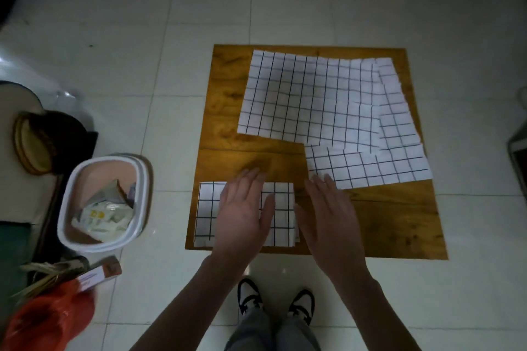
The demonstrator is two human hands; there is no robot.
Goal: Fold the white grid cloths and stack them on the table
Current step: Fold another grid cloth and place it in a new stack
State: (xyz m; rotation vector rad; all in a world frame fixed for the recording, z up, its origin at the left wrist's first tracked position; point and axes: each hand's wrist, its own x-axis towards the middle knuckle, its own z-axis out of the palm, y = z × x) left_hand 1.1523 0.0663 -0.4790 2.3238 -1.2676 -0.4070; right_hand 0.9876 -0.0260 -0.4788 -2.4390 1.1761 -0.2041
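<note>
Folded cloth [205,212], white with a black grid, at the near left corner of the wooden table [393,225]; I log it as the start of the stack. Left hand [242,214] lies flat on it, fingers straight and together, gripping nothing. Right hand [328,216] is flat too, fingers extended, its thumb side at the folded cloth's right edge and the rest over bare wood; nothing held.

Next item, in my judgement: the smaller spread cloth [370,165], just beyond and right of the right fingertips [320,181], long axis running left to right. The right hand is plainly the nearer one.

Further out: a large spread cloth [299,94] covering the table's far half, its near right corner overlapping the smaller cloth (so that overlap may drag on a lift). A third cloth [396,100] shows along the right side.

Off the table, left: white bin [68,216] with rubbish, red bag [42,322], small box [99,272]. None obstructs.
</note>
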